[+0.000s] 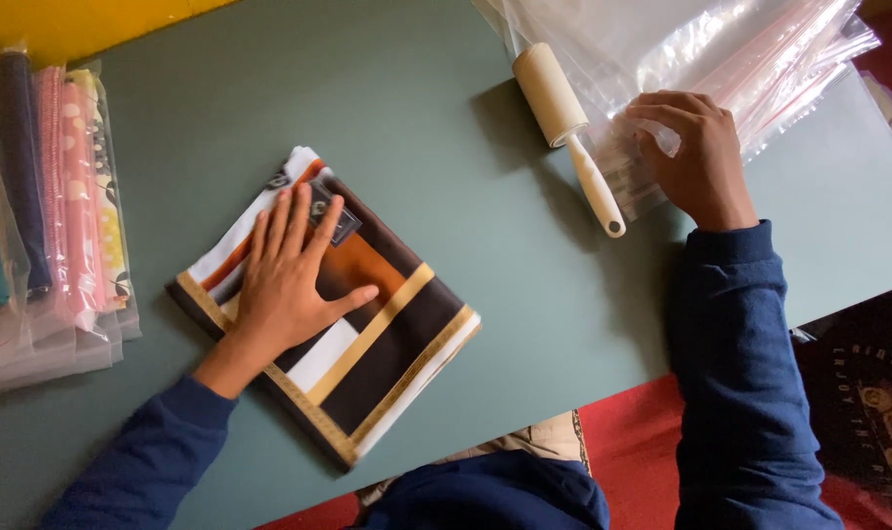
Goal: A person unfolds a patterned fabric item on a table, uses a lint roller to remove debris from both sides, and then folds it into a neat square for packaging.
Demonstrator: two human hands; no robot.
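Observation:
My left hand (291,280) lies flat, fingers spread, on a folded scarf (387,353) striped in brown, orange, white and gold, which rests on the grey-green table (397,128). A small clear-wrapped tag (330,218) sits on the scarf under my fingertips. My right hand (691,152) pinches the edge of a clear zip bag (634,182) at the top of a pile of such bags (701,49). A cream lint roller (564,118) lies just left of that hand, handle toward me.
Several bagged folded fabrics (48,216) in navy, pink and yellow are stacked along the table's left edge. A red floor (632,442) shows below the table's front edge. A dark printed cloth (868,393) lies at the lower right.

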